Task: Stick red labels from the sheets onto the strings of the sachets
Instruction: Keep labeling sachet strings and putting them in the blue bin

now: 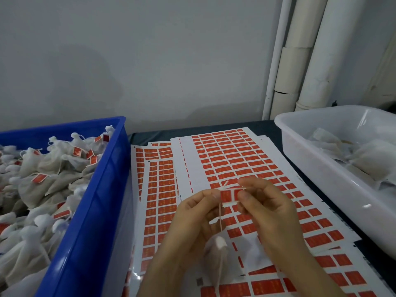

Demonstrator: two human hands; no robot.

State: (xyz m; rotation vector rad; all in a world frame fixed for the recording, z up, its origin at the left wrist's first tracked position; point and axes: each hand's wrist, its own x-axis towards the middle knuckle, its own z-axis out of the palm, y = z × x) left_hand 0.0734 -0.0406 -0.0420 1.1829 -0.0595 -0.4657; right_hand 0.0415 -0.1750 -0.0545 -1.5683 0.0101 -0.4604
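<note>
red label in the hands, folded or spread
Spread: the label shows two red halves side by side, left hand and right hand pinching its ends.

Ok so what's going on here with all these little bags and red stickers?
A person is tagging sachets by hand. The left hand and right hand both pinch a red label onto the string of a sachet dangling below. Label sheets lie underneath; the blue crate on the left holds labelled sachets, the white tub on the right holds unlabelled-looking ones.

I see my left hand [192,213] and right hand [267,209] bare, forearms [162,273] uncovered, thumbnails [243,195] short and plain.
</note>
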